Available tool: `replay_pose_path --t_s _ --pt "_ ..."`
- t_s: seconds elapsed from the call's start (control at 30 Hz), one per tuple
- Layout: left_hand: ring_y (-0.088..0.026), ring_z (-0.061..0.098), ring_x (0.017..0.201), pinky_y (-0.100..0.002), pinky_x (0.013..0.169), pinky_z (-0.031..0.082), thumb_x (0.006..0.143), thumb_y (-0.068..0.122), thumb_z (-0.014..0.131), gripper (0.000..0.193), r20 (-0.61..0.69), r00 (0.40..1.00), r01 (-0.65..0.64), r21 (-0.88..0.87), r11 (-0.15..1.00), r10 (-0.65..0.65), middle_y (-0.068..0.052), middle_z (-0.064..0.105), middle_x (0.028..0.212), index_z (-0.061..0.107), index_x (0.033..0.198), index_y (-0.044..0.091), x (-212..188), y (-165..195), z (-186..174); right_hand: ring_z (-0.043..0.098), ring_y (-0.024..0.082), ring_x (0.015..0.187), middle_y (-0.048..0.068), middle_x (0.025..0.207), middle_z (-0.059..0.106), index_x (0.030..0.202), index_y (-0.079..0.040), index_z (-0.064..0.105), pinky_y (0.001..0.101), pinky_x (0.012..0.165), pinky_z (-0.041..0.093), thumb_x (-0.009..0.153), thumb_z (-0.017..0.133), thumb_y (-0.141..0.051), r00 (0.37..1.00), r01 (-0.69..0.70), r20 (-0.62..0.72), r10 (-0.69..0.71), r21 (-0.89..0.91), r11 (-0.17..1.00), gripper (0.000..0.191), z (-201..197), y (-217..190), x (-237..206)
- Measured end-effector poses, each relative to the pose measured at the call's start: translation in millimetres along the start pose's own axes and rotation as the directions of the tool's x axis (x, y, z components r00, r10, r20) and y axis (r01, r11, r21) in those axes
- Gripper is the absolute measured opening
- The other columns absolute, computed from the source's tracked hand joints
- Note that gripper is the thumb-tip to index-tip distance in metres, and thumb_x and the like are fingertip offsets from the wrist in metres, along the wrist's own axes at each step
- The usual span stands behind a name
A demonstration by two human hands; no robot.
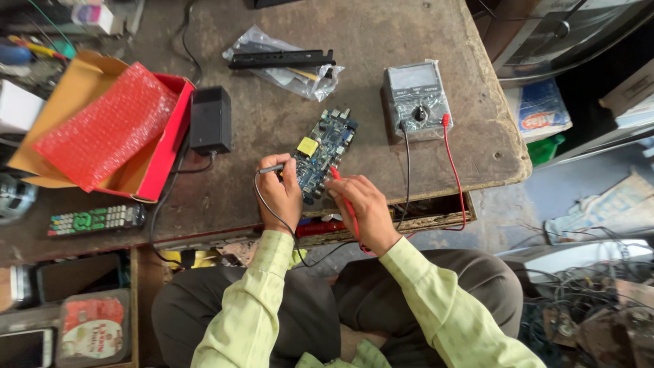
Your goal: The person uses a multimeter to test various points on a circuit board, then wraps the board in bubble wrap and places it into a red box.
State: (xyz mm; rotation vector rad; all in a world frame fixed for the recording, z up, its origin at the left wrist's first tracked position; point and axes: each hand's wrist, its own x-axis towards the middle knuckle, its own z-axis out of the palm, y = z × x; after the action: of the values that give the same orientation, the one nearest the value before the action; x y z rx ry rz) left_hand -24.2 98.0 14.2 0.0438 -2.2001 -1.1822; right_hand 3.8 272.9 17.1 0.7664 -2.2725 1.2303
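Note:
A blue circuit board (325, 148) with a yellow patch lies on the worn grey bench. My left hand (279, 194) grips a black test probe (274, 167) whose tip touches the board's left edge. My right hand (362, 204) grips a red test probe (344, 194) set on the board's lower right part. Black and red leads run from the probes to a grey analogue multimeter (415, 99) wrapped in clear plastic, to the right of the board.
A black power adapter (210, 119) sits left of the board, beside an open red box (136, 146) with red bubble wrap. A remote control (95, 219) lies at the near left. A plastic bag with a black part (283, 61) lies behind. The bench edge (504, 174) drops off at the right.

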Motion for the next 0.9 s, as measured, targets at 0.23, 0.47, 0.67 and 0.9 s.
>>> replay_pose_path --t_s 0.23,0.47,0.67,0.9 --pt "-0.025 0.070 0.084 -0.038 0.079 0.055 0.100 0.021 0.067 0.020 0.056 0.992 0.109 0.042 0.993 -0.111 -0.013 0.071 0.093 0.063 0.105 0.002 14.4 14.9 -1.2 0.066 0.035 0.112 0.015 0.113 0.071 0.118 -0.004 0.066 0.0443 0.100 0.053 0.093 0.071 -0.009 0.999 0.047 0.007 -0.046 -0.028 0.999 0.026 0.4 -5.9 -1.6" --pt "-0.014 0.063 0.079 -0.030 0.074 0.052 0.101 0.020 0.067 0.021 0.077 0.953 0.291 0.042 0.956 -0.294 -0.006 0.068 0.087 0.063 0.101 -0.001 38.8 29.6 0.5 0.066 0.036 0.112 0.017 0.113 0.069 0.116 -0.002 0.064 0.0446 0.101 0.051 0.092 0.073 -0.012 0.997 0.071 0.009 -0.070 -0.021 0.997 0.028 -7.4 -7.5 -2.4" --pt "-0.006 0.056 0.073 -0.025 0.066 0.048 0.103 0.020 0.065 0.021 0.232 0.906 0.396 -0.160 0.904 -0.355 0.002 0.063 0.081 0.065 0.100 -0.001 39.9 35.5 -13.5 0.067 0.034 0.103 0.015 0.104 0.070 0.116 -0.003 0.066 0.0439 0.096 0.054 0.094 0.073 -0.013 0.999 0.035 0.030 -0.037 0.045 0.998 0.026 -13.4 -5.3 -4.4" --pt "-0.005 0.048 0.069 -0.024 0.062 0.043 0.103 0.022 0.070 0.023 0.272 0.956 0.136 -0.083 0.987 -0.109 0.002 0.055 0.077 0.062 0.101 0.000 31.0 39.1 -20.6 0.069 0.032 0.095 0.014 0.101 0.072 0.120 -0.006 0.069 0.0409 0.081 0.057 0.093 0.075 -0.010 0.997 -0.072 -0.029 0.078 0.158 0.985 0.028 -14.9 -12.6 -7.2"
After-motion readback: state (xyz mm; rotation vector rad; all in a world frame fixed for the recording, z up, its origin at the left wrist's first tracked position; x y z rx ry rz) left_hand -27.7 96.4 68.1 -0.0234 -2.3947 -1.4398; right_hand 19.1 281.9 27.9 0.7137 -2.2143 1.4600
